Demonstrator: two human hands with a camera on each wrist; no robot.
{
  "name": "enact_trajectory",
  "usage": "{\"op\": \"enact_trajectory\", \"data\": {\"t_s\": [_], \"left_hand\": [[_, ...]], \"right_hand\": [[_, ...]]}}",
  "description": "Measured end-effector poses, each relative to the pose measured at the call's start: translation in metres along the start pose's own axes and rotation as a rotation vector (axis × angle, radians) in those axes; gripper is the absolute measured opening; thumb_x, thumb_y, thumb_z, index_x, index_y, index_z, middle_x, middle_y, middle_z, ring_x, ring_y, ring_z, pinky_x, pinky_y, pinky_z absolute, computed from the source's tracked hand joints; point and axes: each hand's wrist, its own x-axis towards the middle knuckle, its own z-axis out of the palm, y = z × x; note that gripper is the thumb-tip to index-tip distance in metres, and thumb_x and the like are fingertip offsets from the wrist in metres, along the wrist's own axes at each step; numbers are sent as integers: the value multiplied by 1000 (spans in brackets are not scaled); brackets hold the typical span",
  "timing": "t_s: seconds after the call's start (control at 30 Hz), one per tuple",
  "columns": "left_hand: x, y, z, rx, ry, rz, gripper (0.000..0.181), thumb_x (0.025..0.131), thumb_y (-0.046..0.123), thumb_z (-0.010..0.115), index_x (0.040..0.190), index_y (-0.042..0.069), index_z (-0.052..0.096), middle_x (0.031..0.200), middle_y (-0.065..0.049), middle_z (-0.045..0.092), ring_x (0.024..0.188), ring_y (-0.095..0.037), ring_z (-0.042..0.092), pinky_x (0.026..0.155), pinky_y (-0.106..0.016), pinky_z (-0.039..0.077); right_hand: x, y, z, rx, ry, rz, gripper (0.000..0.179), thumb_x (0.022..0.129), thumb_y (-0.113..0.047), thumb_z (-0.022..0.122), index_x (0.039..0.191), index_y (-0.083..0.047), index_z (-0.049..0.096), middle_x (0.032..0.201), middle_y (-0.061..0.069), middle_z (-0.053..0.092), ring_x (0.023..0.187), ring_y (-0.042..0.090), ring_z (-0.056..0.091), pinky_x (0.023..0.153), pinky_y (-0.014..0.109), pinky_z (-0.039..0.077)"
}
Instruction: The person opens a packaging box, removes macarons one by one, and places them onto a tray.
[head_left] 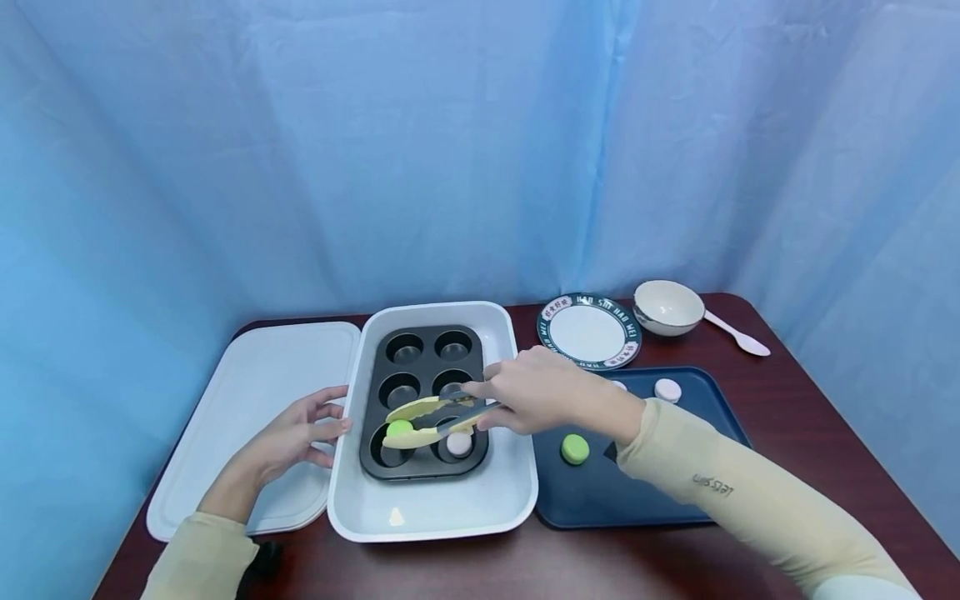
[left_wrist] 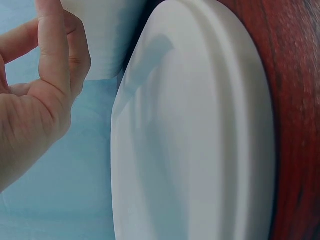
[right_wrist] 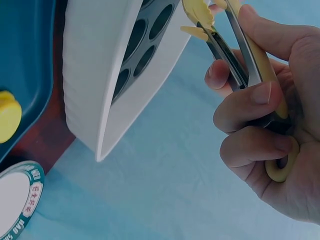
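My right hand (head_left: 536,387) grips yellow-tipped metal tongs (right_wrist: 255,55), fingers wrapped round their handles. The tong tips lie either side of a green macaron (head_left: 400,427) at the front-left cup of a dark muffin tin (head_left: 429,346). A pale pink macaron (head_left: 459,443) sits in the front-right cup, partly covered by the tongs. The tin rests inside a white tub (head_left: 442,512). Beside the tub's left wall is my left hand (head_left: 296,425), its fingers loosely bent and fingertips right at the rim.
A white board (head_left: 292,358) lies left of the tub. To the right, a blue tray (head_left: 637,500) bears a green macaron (head_left: 575,449) and pale macarons (head_left: 667,390), one mostly hidden by my arm. Behind are a green-rimmed plate (head_left: 588,333), a bowl (head_left: 669,305) and a white spoon (head_left: 738,335).
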Motion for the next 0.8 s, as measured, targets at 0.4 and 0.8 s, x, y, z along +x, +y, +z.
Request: {"op": "enact_trajectory", "data": {"t_s": [0.4, 0.8], "left_hand": [[0, -2, -1, 9, 12, 3, 72, 97, 19, 68, 156, 5, 29, 123, -24, 53, 96, -29, 69, 74, -49, 62], [-1, -1, -2, 7, -6, 22, 72, 97, 18, 68, 156, 4, 29, 124, -25, 52, 96, -29, 69, 75, -49, 62]], "right_hand": [[-26, 16, -13, 34, 118, -21, 50, 96, -47, 67, 138, -21, 65, 84, -4, 60, 44, 4, 37, 41, 22, 32], [-72, 43, -16, 40, 219, -49, 50, 96, -47, 68, 139, -22, 65, 84, -9, 57, 47, -3, 33, 44, 18, 34]]}}
